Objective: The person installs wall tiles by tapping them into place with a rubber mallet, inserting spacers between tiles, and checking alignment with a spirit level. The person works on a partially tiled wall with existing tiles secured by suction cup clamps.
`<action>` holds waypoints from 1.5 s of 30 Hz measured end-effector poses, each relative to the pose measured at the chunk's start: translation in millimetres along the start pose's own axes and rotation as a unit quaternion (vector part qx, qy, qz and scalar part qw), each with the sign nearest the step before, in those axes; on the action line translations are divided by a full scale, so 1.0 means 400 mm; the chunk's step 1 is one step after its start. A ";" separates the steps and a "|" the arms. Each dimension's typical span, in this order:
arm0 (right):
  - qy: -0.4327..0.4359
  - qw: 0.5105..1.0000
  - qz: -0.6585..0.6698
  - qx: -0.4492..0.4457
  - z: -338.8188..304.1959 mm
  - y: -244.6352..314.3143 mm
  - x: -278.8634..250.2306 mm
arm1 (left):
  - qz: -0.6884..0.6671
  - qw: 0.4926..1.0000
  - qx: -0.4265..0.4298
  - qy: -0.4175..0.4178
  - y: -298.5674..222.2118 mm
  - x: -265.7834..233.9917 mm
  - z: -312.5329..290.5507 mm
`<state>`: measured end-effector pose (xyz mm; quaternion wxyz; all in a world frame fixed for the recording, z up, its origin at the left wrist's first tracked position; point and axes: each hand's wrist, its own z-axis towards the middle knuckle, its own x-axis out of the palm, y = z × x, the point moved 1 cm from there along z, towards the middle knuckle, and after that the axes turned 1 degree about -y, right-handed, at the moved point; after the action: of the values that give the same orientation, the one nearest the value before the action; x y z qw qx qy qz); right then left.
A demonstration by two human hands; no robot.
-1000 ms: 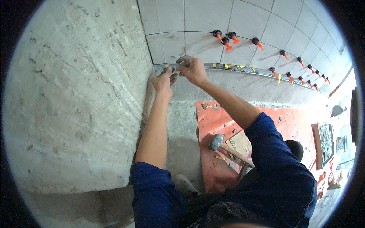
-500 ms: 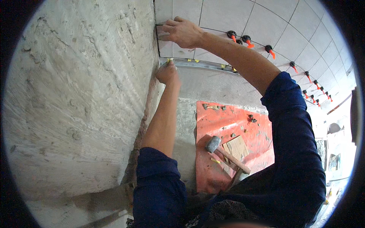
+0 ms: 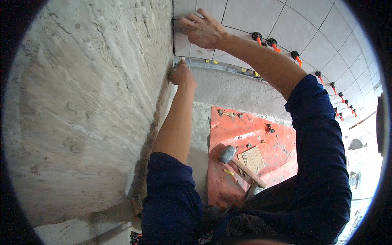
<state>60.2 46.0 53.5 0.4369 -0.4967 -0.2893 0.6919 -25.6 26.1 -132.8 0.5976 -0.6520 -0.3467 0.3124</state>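
Note:
My left hand (image 3: 182,75) is closed at the wall corner, just under the bottom edge of a narrow light tile (image 3: 182,48). A small yellow wedge (image 3: 181,61) shows at its fingertips; most of it is hidden. My right hand (image 3: 206,32) lies against the tiles higher up, fingers spread and holding nothing, its fingertips near the corner joint. Along the tiles' lower edge runs a metal strip (image 3: 224,66), with several yellow wedges (image 3: 215,62) along it.
Black tile levelers with orange handles (image 3: 298,59) stick out along the tile joints to the right. Bare rough wall (image 3: 90,102) rises on the left. On the floor, a red sheet (image 3: 224,130) holds a mallet (image 3: 245,167), a cardboard piece (image 3: 252,158) and debris.
The view has shifted a little, so the tiles sit slightly higher and further right. My right hand's fingers have lifted and spread somewhat; my left hand stays at the tile's bottom corner.

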 end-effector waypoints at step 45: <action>-0.032 0.999 0.013 0.040 -0.014 -0.014 0.000 | 0.294 0.942 0.089 0.138 -0.036 0.012 0.019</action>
<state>67.2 48.4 56.3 0.4383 -0.4596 -0.2688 0.7242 -30.3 35.2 -119.1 0.5768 -0.7057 -0.0246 0.4106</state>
